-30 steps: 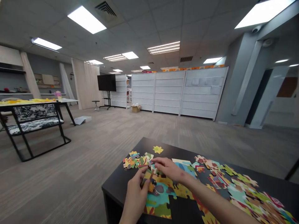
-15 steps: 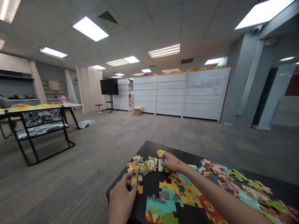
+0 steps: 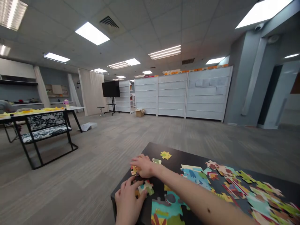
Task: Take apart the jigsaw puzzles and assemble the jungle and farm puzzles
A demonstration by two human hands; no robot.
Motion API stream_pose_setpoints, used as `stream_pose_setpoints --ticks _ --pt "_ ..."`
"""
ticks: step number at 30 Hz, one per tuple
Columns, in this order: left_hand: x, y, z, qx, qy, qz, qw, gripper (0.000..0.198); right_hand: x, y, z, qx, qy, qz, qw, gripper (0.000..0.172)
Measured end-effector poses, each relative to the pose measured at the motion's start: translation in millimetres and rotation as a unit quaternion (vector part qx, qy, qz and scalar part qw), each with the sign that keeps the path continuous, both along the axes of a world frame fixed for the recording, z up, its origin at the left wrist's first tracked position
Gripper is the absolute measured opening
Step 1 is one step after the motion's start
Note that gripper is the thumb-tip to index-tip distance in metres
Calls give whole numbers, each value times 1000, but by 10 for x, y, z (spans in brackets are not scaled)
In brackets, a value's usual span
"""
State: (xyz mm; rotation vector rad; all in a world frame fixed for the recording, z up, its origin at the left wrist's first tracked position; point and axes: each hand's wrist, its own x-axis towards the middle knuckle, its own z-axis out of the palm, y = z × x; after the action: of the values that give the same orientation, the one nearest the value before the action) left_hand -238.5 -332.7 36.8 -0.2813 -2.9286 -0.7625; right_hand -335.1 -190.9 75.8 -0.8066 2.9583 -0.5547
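Right hand shifted to the loose group; pale-green piece now at left hand

Compared with half a second ago, the right hand (image 3: 145,166) is off the spot beside the yellow-green piece (image 3: 165,155), which now shows whole, and lies palm down over the loose cluster (image 3: 134,170). Its fingers are extended and slightly apart; whatever lies under the palm is hidden. The left hand (image 3: 129,198) is part-open and curved, thumb and forefinger parted at the pale-green piece (image 3: 146,188) near the table's left edge; a firm grip cannot be confirmed.

The pale-green piece lies flat, knobs showing toward the right; its long axis cannot be told, part being covered. The assembled hippo section (image 3: 167,211) lies picture-upright to the wearer, to the right of the left hand. The elephant section (image 3: 195,177) lies beyond the forearm, straight pale edge on the far side.

The right forearm blocks the ground between both sections. A loose pile (image 3: 269,200) covers the right of the black table (image 3: 172,165).
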Motion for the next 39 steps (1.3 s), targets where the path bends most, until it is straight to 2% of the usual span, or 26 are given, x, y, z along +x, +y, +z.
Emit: stream_pose_setpoints --ticks 2,4,7,11,12,14,17,21,23,26,28,31,34,39 --pt "4 -1 -10 -7 1 -1 1000 29 -140 -114 51 31 -24 23 999 51" --pt "1 -10 -13 -6 -5 2 1000 30 -254 -184 101 45 -40 29 998 43" --pt "-11 -25 -19 -5 -19 -7 1000 31 -356 -154 203 29 -52 30 998 35" --pt "-18 -46 -31 2 -23 -13 1000 33 -282 218 376 -42 -75 14 996 18" --pt "-18 -52 -29 7 -24 -12 1000 33 -213 366 407 -65 -72 1 995 18" --pt "-19 -62 -12 20 -28 -9 999 32 -19 693 423 -112 -51 -36 992 28" --pt "-17 -49 26 46 -27 -10 999 32 351 1155 300 -145 -43 -85 985 41" --pt "75 126 64 50 -10 -26 998 36 751 1465 -25 -140 -48 -135 980 29" --pt "190 298 67 45 -8 -56 997 39 844 1487 -157 -135 -26 -164 977 26" --pt "399 598 35 42 -21 -172 984 47 877 1465 -261 -128 17 -188 974 25" --pt "505 776 -19 31 -31 -223 974 55 874 1457 -288 -125 36 -186 974 25" --pt "567 949 -131 28 -27 -228 973 55 880 1457 -319 -120 53 -178 975 25" --pt "562 1008 -212 29 -12 -215 976 53 909 1455 -351 -119 70 -175 975 21" --pt "554 1004 -197 0 -1 -194 981 50 935 1449 -379 -121 88 -170 974 18"
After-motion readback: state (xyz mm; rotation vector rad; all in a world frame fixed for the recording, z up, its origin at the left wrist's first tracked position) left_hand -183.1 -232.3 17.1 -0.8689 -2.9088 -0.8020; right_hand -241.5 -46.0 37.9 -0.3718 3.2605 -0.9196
